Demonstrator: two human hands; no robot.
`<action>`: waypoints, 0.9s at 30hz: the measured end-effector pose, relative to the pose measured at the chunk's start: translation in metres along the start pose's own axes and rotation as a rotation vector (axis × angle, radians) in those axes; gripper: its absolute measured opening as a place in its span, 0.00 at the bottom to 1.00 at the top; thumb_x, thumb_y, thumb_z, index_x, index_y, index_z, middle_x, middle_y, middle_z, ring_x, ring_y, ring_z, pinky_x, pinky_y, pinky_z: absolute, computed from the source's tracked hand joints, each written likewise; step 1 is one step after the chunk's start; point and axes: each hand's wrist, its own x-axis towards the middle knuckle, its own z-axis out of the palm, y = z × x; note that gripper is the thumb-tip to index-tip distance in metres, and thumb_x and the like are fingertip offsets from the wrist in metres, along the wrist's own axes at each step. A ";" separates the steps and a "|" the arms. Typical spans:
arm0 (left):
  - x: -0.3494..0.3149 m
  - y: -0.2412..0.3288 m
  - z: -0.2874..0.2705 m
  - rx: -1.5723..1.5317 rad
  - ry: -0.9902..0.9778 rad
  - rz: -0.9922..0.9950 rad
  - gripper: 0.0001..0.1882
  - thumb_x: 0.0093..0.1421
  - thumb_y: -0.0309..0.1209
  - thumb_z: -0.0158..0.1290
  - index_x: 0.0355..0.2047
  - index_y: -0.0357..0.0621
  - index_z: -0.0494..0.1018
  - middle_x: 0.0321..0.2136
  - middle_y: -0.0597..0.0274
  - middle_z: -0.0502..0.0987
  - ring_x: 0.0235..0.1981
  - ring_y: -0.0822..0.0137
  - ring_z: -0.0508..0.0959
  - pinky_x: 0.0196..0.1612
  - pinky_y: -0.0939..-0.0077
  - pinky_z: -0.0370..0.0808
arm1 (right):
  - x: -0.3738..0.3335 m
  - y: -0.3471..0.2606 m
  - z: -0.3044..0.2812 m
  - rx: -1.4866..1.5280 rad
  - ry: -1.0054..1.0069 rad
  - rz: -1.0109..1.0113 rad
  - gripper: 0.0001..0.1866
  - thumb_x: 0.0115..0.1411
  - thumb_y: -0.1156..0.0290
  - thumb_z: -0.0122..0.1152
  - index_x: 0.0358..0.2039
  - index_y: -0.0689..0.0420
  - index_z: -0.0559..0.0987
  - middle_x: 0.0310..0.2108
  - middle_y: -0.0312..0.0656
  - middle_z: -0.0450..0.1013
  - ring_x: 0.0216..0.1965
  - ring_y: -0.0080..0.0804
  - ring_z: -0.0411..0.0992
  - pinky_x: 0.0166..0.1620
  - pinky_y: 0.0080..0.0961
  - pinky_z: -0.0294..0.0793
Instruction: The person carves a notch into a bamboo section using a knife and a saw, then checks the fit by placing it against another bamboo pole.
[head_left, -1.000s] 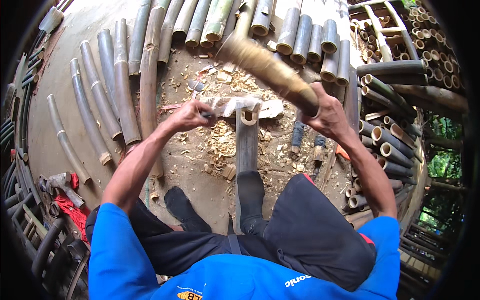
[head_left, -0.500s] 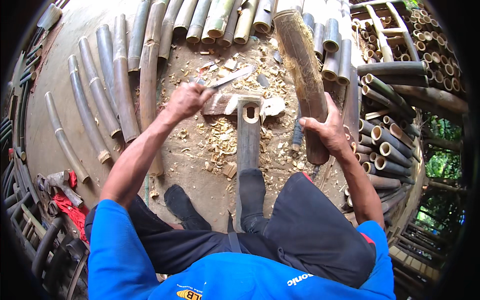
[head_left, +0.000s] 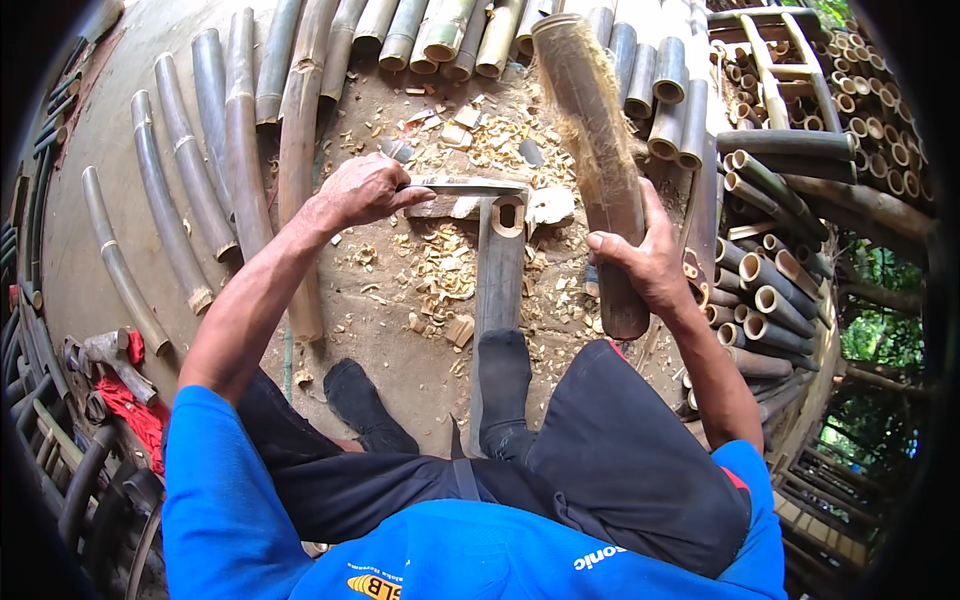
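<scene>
My left hand (head_left: 365, 190) is closed around the handle of a knife (head_left: 465, 186), whose blade points right. The blade's tip end lies at or just above the far end of a dark bamboo tube (head_left: 499, 275); contact is unclear. Near that end the tube has an oblong hole with a pale shaved rim. My right foot rests on the tube's near part. In my right hand (head_left: 648, 250) is a thick bamboo club (head_left: 590, 130), gripped near its lower end and tilted up to the left, its side frayed into pale fibres.
A wooden block (head_left: 430, 208) lies under the tube's far end, among wood chips (head_left: 447, 265). Long bamboo poles (head_left: 245, 150) lie at left, and cut tubes (head_left: 450, 35) line the back. Stacked bamboo (head_left: 785, 300) stands at right, a red cloth (head_left: 130, 410) at lower left.
The knife has swung from slanting upward to nearly level, down toward the tube's far end. My left hand has shifted slightly left and up; the club has moved slightly left.
</scene>
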 end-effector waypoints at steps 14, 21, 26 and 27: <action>0.000 0.001 -0.004 0.096 -0.049 -0.106 0.31 0.64 0.59 0.58 0.29 0.38 0.83 0.22 0.43 0.80 0.27 0.44 0.83 0.33 0.51 0.78 | 0.022 -0.023 0.020 -0.398 -0.068 -0.130 0.42 0.55 0.62 0.69 0.69 0.59 0.63 0.58 0.61 0.73 0.57 0.53 0.75 0.61 0.44 0.73; 0.012 -0.005 0.000 0.072 -0.091 -0.068 0.32 0.63 0.60 0.59 0.28 0.37 0.83 0.25 0.42 0.82 0.31 0.44 0.84 0.35 0.51 0.79 | 0.044 -0.029 0.016 -0.641 -0.365 0.194 0.39 0.56 0.60 0.67 0.65 0.59 0.65 0.49 0.61 0.77 0.49 0.49 0.79 0.54 0.45 0.80; 0.010 -0.006 -0.002 0.029 -0.136 -0.082 0.32 0.63 0.59 0.59 0.25 0.37 0.82 0.23 0.42 0.81 0.29 0.44 0.83 0.34 0.52 0.78 | 0.041 -0.050 0.027 -0.363 0.145 -0.227 0.38 0.58 0.60 0.66 0.66 0.59 0.64 0.50 0.65 0.77 0.48 0.57 0.80 0.54 0.44 0.80; 0.011 -0.011 0.001 0.044 -0.108 -0.073 0.34 0.63 0.60 0.59 0.23 0.36 0.81 0.21 0.43 0.80 0.27 0.45 0.83 0.34 0.53 0.78 | 0.043 -0.019 0.034 -0.358 0.070 -0.210 0.38 0.58 0.60 0.66 0.66 0.59 0.64 0.50 0.65 0.77 0.49 0.57 0.80 0.55 0.44 0.79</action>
